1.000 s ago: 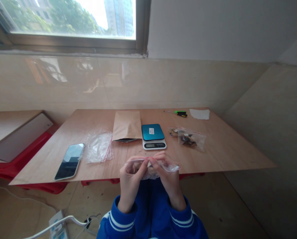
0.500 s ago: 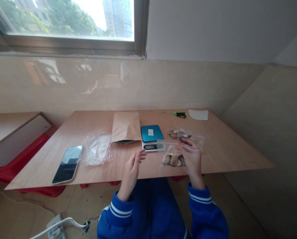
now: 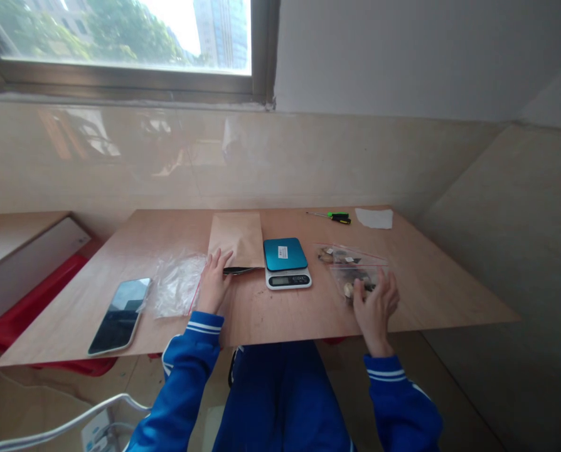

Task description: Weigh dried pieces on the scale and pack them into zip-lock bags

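My left hand (image 3: pixel 216 279) reaches to the lower left corner of a brown kraft paper bag (image 3: pixel 236 232), fingers stretched and apart. The bag lies flat with its dark mouth toward me. Beside that wrist is a stack of clear zip bags (image 3: pixel 177 285). On the right, my right hand (image 3: pixel 377 301) is over a clear zip bag of pale and dark dried pieces (image 3: pixel 349 290), thumb and fingers apart. Its fingers partly hide the bag. Another filled zip bag (image 3: pixel 327 254) lies just behind it. Between the hands stands a digital scale (image 3: pixel 285 254) with a blue-green top.
A phone (image 3: pixel 120 314) lies at the table's left front. Screwdrivers (image 3: pixel 334 216) and a white paper (image 3: pixel 373 218) are at the back right. Red stools show under the table (image 3: pixel 450 301), and a white cable (image 3: pixel 73 427) runs at lower left.
My right hand has lowered the filled zip bag to the table, to the right and beside the others, and its fingers have parted. My left hand has moved left to the kraft bag.
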`<action>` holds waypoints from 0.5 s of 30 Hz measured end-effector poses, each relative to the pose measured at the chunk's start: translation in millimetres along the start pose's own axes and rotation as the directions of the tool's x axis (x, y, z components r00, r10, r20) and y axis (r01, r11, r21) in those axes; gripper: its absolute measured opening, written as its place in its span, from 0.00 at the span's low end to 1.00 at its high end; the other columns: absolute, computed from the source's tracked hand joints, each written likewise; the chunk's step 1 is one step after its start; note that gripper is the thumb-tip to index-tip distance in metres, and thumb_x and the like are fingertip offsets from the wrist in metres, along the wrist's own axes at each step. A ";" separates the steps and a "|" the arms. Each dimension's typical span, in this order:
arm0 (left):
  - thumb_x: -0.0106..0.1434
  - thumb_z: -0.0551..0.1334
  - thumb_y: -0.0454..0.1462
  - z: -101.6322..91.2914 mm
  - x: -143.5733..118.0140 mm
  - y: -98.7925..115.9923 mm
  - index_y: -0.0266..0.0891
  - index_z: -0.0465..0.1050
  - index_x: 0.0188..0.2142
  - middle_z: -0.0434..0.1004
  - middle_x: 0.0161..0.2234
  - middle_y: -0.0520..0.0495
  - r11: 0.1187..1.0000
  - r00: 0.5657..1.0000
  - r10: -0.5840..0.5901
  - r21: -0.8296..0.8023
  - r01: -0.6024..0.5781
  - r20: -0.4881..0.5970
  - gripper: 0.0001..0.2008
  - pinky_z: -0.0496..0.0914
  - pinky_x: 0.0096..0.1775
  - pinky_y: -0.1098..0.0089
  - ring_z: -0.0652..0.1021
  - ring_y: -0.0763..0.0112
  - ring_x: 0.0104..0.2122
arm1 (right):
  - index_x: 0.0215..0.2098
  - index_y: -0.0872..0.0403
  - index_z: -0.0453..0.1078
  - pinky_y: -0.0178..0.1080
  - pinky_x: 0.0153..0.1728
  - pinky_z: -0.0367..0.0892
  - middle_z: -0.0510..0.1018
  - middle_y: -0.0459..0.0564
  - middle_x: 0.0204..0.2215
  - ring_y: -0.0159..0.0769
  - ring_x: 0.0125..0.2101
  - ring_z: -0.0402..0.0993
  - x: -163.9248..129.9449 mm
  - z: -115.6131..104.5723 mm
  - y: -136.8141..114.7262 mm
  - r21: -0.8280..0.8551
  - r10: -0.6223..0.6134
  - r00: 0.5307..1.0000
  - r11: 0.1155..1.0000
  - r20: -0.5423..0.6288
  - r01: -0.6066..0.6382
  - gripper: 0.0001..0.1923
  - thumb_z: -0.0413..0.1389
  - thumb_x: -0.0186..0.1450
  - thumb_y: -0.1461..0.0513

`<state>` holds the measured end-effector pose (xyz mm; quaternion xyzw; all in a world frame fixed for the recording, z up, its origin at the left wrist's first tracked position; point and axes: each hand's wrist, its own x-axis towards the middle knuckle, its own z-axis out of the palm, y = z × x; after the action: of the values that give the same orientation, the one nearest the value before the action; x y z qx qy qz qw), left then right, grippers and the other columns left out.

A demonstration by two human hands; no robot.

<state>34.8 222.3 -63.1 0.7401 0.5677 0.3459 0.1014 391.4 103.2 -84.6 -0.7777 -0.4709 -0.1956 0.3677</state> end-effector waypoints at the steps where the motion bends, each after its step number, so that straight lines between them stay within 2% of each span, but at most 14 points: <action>1: 0.59 0.58 0.30 -0.3 2.3 -2.7 0.46 0.70 0.55 0.68 0.60 0.44 1.000 1.000 -0.003 0.001 0.003 0.005 0.23 0.60 0.61 0.49 0.64 0.54 0.62 | 0.64 0.60 0.54 0.63 0.55 0.55 0.55 0.71 0.63 0.61 0.62 0.53 -8.3 5.1 -1.7 -0.018 -0.006 0.998 1.000 0.059 0.007 0.32 0.44 0.68 0.49; 5: 0.65 0.54 0.32 -6.5 8.2 -5.9 0.44 0.74 0.51 0.74 0.56 0.44 0.998 0.998 -0.053 -0.023 0.054 0.042 0.17 0.67 0.55 0.59 0.72 0.58 0.57 | 0.63 0.61 0.56 0.63 0.57 0.52 0.56 0.72 0.63 0.61 0.62 0.52 -16.4 32.9 1.4 -0.074 0.055 0.977 0.996 0.208 -0.040 0.32 0.38 0.69 0.49; 10: 0.68 0.55 0.39 -24.3 17.1 7.0 0.50 0.76 0.50 0.80 0.49 0.48 0.992 0.993 -0.121 0.036 0.122 -0.013 0.15 0.71 0.42 0.67 0.79 0.59 0.48 | 0.65 0.64 0.53 0.61 0.60 0.48 0.54 0.72 0.65 0.59 0.65 0.49 22.0 59.1 8.2 -0.057 0.089 0.929 0.996 0.358 -0.074 0.34 0.37 0.69 0.51; 13: 0.67 0.57 0.42 -36.7 25.4 17.6 0.51 0.77 0.49 0.82 0.44 0.48 0.988 0.990 -0.121 0.086 0.128 -0.076 0.14 0.69 0.37 0.68 0.80 0.59 0.43 | 0.66 0.65 0.51 0.65 0.60 0.44 0.51 0.72 0.66 0.61 0.66 0.44 43.5 59.0 -4.1 -0.058 0.127 0.900 0.992 0.416 -0.113 0.34 0.40 0.69 0.51; 15: 0.66 0.57 0.43 -43.8 30.4 23.8 0.52 0.78 0.48 0.83 0.41 0.48 0.986 0.987 -0.117 0.104 0.128 -0.109 0.14 0.68 0.35 0.69 0.81 0.59 0.40 | 0.65 0.62 0.54 0.69 0.59 0.42 0.51 0.71 0.66 0.62 0.66 0.42 50.1 48.8 -25.7 -0.012 0.096 0.933 0.995 0.347 -0.098 0.33 0.42 0.68 0.50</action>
<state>29.2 231.4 -5.7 0.6893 0.6351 0.3447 0.0520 390.9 177.0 -74.0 -0.8212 -0.4899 -0.0358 0.2904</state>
